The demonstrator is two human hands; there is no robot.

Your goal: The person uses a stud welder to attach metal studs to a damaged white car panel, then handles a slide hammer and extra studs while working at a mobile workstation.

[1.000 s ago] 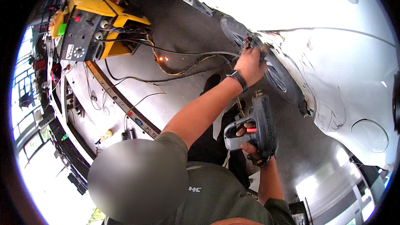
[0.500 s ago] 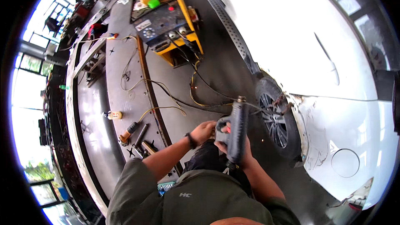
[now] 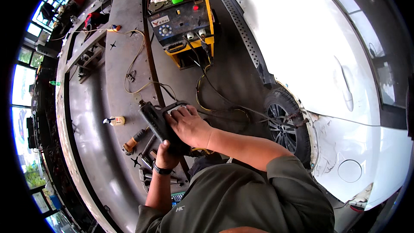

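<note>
Tool (image 3: 156,123) observed tilted over the edge of the bench (image 3: 118,64). Its handle is gripped by the right hand (image 3: 189,127), fingers curled over it and set close together. Its lower end is touched by the left hand (image 3: 166,159), thumb raised against it; the other fingers are hidden, so their closure cannot be told. Grinder (image 3: 136,141) and bottle (image 3: 115,121) noted nearby on the bench.
</note>
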